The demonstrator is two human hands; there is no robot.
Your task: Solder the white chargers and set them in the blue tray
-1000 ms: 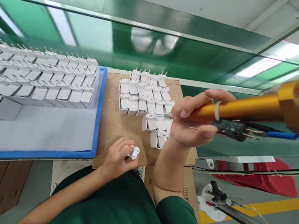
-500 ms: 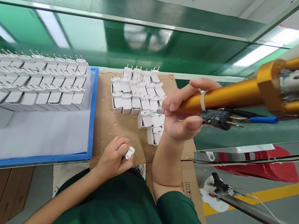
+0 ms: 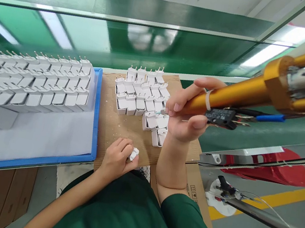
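Observation:
My left hand [image 3: 117, 159] is closed around a small white charger plug [image 3: 134, 154], held low over the near edge of a cardboard sheet [image 3: 122, 126]. My right hand [image 3: 186, 112] is raised above the cardboard, wrapped round the front of a gold tool [image 3: 250, 92] with a black switch [image 3: 222, 117] and wires strapped under it. The tool's thin tip [image 3: 162, 112] points left over a cluster of white plugs [image 3: 144, 95] standing on the cardboard.
A blue-rimmed tray [image 3: 96, 119] at the left holds rows of several white plugs [image 3: 34, 81] on a white sheet. A green conveyor wall [image 3: 118, 37] runs behind. At the right lie a red object [image 3: 283, 174], a metal rod [image 3: 269, 221] and a yellow floor line [image 3: 288, 198].
The view has shifted slightly. My right hand and the gold tool have moved a little left and down toward the plugs; my left hand has kept hold of the plug, turning it a little.

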